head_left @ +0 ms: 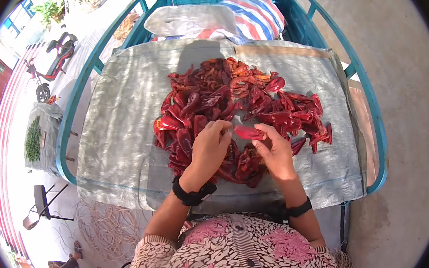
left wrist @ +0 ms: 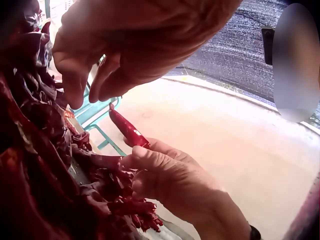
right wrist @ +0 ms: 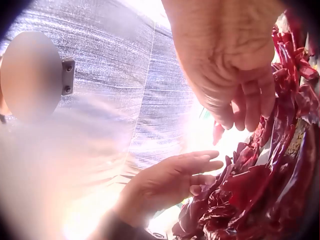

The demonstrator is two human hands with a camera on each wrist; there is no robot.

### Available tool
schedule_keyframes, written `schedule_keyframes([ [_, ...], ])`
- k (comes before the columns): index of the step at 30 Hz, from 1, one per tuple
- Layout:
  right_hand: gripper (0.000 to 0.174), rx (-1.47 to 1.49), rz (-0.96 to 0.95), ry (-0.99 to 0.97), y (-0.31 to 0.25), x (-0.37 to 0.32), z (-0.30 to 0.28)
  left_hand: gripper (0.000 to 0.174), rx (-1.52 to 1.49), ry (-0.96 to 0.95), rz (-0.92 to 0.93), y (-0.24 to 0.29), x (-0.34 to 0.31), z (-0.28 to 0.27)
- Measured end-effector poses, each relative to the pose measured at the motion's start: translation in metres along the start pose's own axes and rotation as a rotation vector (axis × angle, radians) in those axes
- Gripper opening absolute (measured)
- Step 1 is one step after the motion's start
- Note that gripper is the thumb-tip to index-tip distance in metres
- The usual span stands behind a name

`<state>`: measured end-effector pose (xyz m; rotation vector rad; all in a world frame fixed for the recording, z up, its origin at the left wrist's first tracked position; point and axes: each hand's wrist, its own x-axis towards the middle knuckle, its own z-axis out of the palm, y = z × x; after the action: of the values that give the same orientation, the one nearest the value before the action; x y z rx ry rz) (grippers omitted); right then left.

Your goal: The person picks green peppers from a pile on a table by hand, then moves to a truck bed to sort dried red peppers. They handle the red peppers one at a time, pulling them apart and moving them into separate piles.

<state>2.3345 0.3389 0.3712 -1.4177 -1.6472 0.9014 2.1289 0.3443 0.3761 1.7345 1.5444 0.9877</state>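
A glossy red chili pepper (head_left: 248, 132) is pinched between the thumb and fingers of my right hand (head_left: 276, 157). In the left wrist view the pepper (left wrist: 129, 127) points up and away from that hand. My left hand (head_left: 207, 151) hovers just left of the pepper's free end, its fingers loosely bent. The right wrist view shows the left hand (right wrist: 167, 180) with fingers fairly straight and nothing held. Beneath both hands spreads a heap of dark red, wrinkled chili peppers (head_left: 185, 116), with a further cluster (head_left: 288, 112) on the right.
The peppers lie on a pale woven sheet (head_left: 118, 125) over a cart bed with teal metal rails (head_left: 77, 101). Behind stands a striped sack (head_left: 258, 18) with a translucent bag (head_left: 194, 20). Left on the ground are a scooter (head_left: 58, 59), green produce (head_left: 34, 138) and a folding chair (head_left: 43, 200).
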Motion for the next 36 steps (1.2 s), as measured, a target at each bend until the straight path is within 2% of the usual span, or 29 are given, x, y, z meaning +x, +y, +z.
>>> schedule_keyframes([
  [2, 0.049, 0.001, 0.056, 0.083, -0.003, 0.002, 0.0, 0.028, 0.143, 0.114, 0.14, -0.013, 0.009, 0.008],
  [4, 0.054, -0.013, 0.074, 0.228, -0.011, 0.002, 0.0, 0.025, 0.214, 0.083, 0.097, -0.011, 0.016, 0.014],
  [8, 0.054, -0.005, 0.041, 0.087, -0.002, -0.002, 0.006, 0.026, 0.463, -0.072, -0.035, -0.009, 0.027, 0.022],
  [14, 0.047, -0.051, 0.015, 0.032, -0.006, -0.007, 0.008, 0.025, 0.433, -0.098, -0.003, -0.015, 0.029, 0.019],
  [18, 0.045, 0.093, -0.003, 0.111, 0.006, -0.005, 0.011, 0.031, 0.347, -0.08, 0.137, 0.007, 0.006, 0.004],
  [21, 0.045, 0.455, 0.082, 0.098, -0.002, -0.003, 0.012, 0.041, 0.274, -0.156, 0.257, 0.006, -0.018, 0.008],
  [25, 0.037, 0.482, 0.145, 0.036, -0.007, -0.002, 0.012, 0.043, 0.302, -0.19, 0.401, 0.003, -0.041, 0.014],
  [28, 0.03, 0.442, 0.186, -0.008, 0.002, -0.001, 0.008, 0.038, 0.329, -0.216, 0.376, -0.001, -0.044, 0.01],
  [30, 0.026, 0.48, 0.202, -0.041, 0.006, 0.0, 0.004, 0.034, 0.317, -0.146, 0.276, 0.004, -0.043, 0.004],
  [34, 0.031, 0.501, 0.095, 0.124, -0.003, 0.002, 0.0, 0.029, 0.371, -0.029, 0.026, 0.001, -0.038, 0.0],
  [36, 0.035, 0.523, 0.079, 0.247, -0.013, 0.0, 0.0, 0.032, 0.361, -0.038, 0.082, -0.001, -0.035, 0.001],
])
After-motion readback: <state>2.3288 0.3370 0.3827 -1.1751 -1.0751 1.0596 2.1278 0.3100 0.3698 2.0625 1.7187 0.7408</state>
